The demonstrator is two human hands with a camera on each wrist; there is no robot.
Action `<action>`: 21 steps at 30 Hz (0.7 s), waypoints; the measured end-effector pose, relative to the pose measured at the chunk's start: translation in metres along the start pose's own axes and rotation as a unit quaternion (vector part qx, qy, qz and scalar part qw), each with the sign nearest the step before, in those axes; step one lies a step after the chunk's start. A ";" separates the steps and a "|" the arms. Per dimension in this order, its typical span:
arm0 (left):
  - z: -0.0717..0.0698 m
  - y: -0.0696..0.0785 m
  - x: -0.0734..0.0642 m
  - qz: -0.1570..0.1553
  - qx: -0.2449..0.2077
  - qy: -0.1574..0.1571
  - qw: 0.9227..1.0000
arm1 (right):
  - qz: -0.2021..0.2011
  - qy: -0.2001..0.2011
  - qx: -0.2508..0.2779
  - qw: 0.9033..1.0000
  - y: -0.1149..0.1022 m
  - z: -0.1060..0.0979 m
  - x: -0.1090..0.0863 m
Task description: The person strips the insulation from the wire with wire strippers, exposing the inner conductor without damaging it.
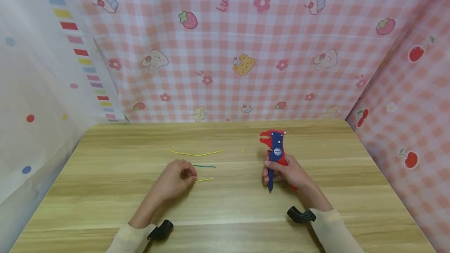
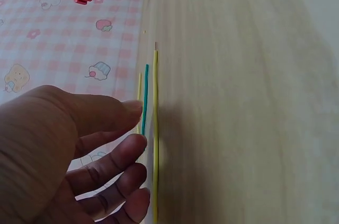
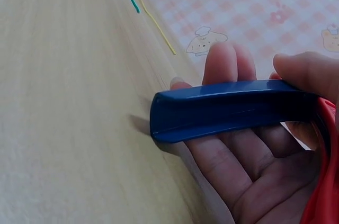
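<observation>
In the head view my right hand [image 1: 292, 173] holds a red and blue wire stripper [image 1: 276, 143] by its handles, with its red jaws apart and facing left. The right wrist view shows its blue handle [image 3: 233, 110] lying across the fingers. My left hand [image 1: 172, 179] is at the near yellow wire [image 1: 205, 180], its fingers loosely bent. In the left wrist view, thumb and fingertips stand apart beside this wire, and its top end shows bare metal [image 2: 155, 46]. Just beyond lies a short green wire [image 1: 205, 166], partly hidden by the hand.
A longer yellow wire [image 1: 197, 155] lies farther back on the wooden table [image 1: 225, 214]. A tiny yellow scrap [image 1: 242, 151] sits to its right. Patterned cloth curtains [image 1: 225, 50] hang behind the table and at both sides. Black wrist cameras [image 1: 161, 230] sit at the sleeves.
</observation>
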State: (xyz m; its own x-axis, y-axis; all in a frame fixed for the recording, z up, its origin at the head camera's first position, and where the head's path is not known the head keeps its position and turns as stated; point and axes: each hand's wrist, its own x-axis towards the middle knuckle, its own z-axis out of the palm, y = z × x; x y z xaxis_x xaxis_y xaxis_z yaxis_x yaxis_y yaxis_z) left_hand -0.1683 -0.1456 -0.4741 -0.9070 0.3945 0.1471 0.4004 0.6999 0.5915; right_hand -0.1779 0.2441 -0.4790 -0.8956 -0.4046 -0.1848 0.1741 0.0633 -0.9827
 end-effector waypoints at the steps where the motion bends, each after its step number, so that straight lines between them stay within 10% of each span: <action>1: 0.000 0.000 0.001 0.001 0.000 0.002 1.000 | 0.001 0.002 0.000 1.000 0.000 0.000 0.000; 21: 0.008 0.007 0.023 -0.005 -0.013 0.034 0.999 | 0.015 0.027 -0.029 0.999 -0.002 0.003 0.001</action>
State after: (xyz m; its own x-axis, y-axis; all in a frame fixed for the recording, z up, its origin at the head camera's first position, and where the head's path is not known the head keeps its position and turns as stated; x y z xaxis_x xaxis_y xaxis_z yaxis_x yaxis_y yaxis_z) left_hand -0.1849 -0.1266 -0.4732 -0.9184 0.3448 0.1941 0.3878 0.6873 0.6142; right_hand -0.1781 0.2409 -0.4767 -0.9114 -0.3521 -0.2132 0.1791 0.1272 -0.9756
